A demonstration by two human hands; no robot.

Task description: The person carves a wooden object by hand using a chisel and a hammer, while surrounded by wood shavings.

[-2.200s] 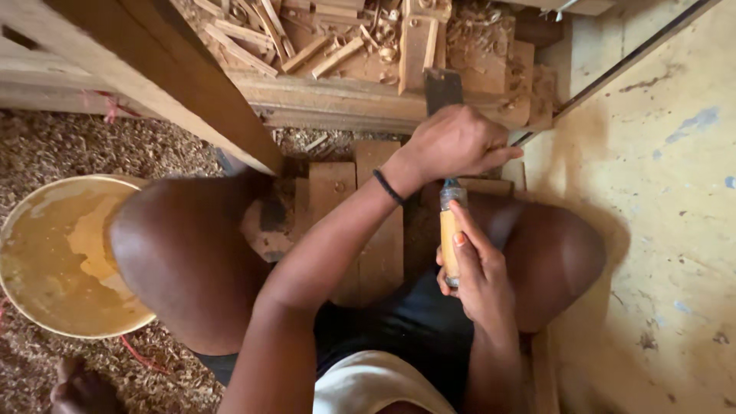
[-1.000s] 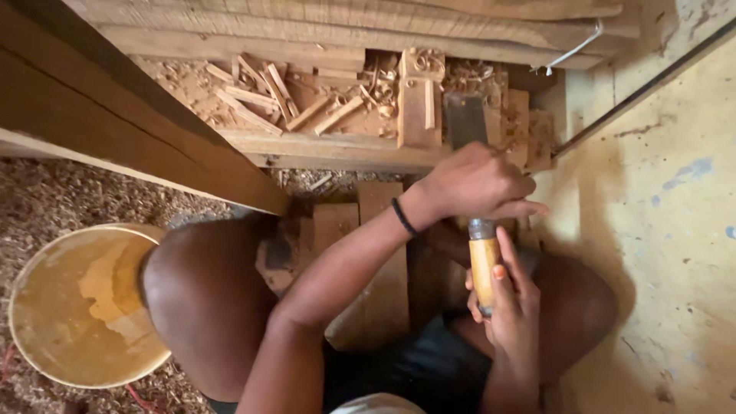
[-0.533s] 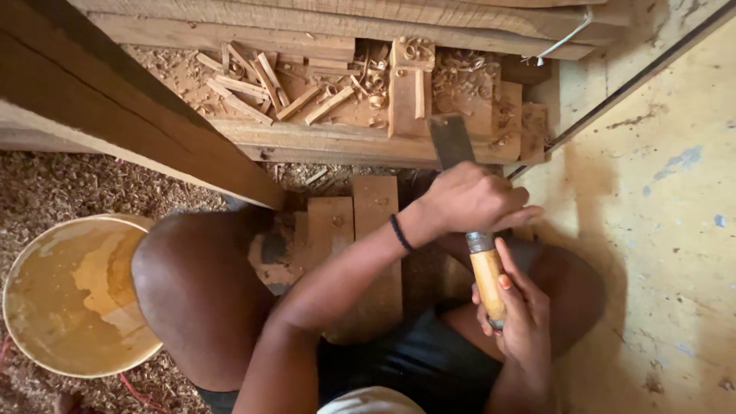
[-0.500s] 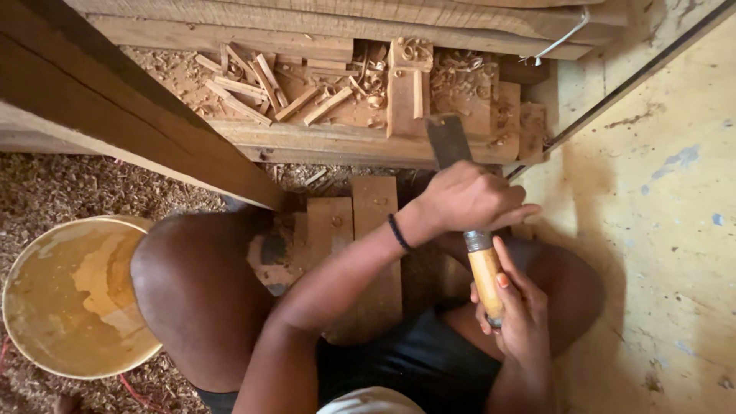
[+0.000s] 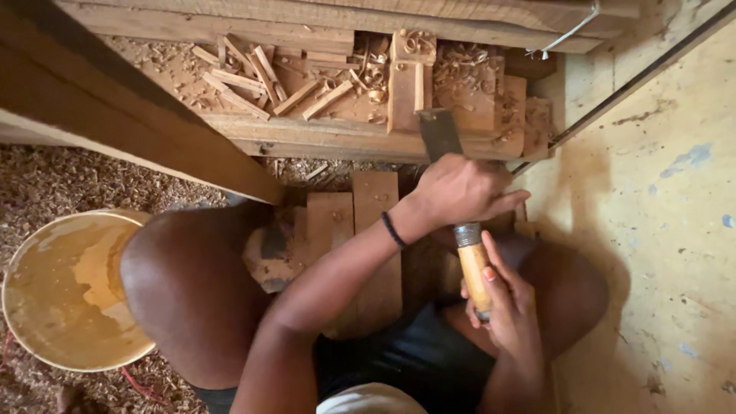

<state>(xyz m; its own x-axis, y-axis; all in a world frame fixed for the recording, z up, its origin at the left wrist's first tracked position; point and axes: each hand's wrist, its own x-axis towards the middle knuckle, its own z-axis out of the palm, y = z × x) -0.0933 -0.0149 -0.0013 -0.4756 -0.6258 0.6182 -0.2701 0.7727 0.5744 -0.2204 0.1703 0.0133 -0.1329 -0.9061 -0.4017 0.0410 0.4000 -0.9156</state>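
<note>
Left hand (image 5: 460, 192) grip clenched around the neck of a wide chisel (image 5: 456, 199), just above the metal ferrule. Right hand (image 5: 506, 307) grip wrapped on its yellow wooden handle, at 6 o'clock of the left. Chisel blade points to 12 o'clock, edge resting on the notched wooden beam (image 5: 345, 134), beside an upright wood block (image 5: 404, 92). Offcuts and shavings (image 5: 261, 77) lie at 10 o'clock. Yellow bucket (image 5: 23, 307) at 9 o'clock, on sawdust floor (image 5: 69, 176).
</note>
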